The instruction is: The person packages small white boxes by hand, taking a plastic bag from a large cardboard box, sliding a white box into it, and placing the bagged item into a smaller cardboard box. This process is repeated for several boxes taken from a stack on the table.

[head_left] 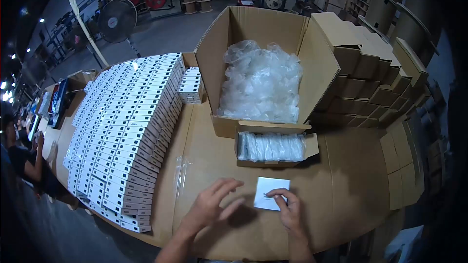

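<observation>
A flat white square piece point(265, 186), like a card or thin leaflet, is in front of me with a small line of print on it. My right hand point(288, 210) grips it at its lower right, thumb and curled forefinger over its face. To its left, my left hand point(213, 205) hovers with fingers apart and nothing in them. Just beyond the white piece stands a small open carton point(265, 164), packed with a row of clear plastic-wrapped items point(273, 147).
Many stacked white boxes point(126, 117) fill the left of the cardboard-covered table point(195, 136). A large carton point(263, 19) holds clear plastic bags point(261, 83). Folded brown cartons point(360, 68) are piled right. Another person point(31, 165) is at far left; a fan point(117, 19) stands behind.
</observation>
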The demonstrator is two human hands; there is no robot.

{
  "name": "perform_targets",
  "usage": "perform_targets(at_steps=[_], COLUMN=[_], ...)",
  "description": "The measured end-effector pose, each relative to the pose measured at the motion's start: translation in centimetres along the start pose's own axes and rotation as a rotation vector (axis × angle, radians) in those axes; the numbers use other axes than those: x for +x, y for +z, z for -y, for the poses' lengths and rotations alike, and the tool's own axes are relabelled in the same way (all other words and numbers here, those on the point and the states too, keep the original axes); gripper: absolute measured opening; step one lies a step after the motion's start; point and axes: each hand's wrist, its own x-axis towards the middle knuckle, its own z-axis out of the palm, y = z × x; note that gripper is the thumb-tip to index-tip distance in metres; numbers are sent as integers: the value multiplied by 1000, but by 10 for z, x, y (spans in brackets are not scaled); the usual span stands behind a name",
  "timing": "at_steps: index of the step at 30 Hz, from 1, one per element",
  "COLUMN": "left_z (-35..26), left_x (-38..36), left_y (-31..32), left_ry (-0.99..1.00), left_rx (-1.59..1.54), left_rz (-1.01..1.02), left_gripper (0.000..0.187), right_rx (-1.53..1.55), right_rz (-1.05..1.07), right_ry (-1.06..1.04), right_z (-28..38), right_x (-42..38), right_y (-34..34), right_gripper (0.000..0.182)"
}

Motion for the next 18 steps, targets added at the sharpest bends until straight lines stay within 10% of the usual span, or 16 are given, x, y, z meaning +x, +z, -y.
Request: perform_targets(at_steps=[4,10,18], left_z=[11,62,76], left_x=[115,281,305], left_y=[-23,-3,3], left_ry=[205,201,29], left_rx=[396,566,560], left_rz=[-210,-64,78], left_gripper=[17,26,25], right_rx=[-78,22,-41], right_rz=[-167,-208,-222], right_ry=[32,103,65], right_z=[-4,-22,-8], right_x=[-13,-21,-10], right_y=[-43,-81,-98], right_gripper=[23,32,28])
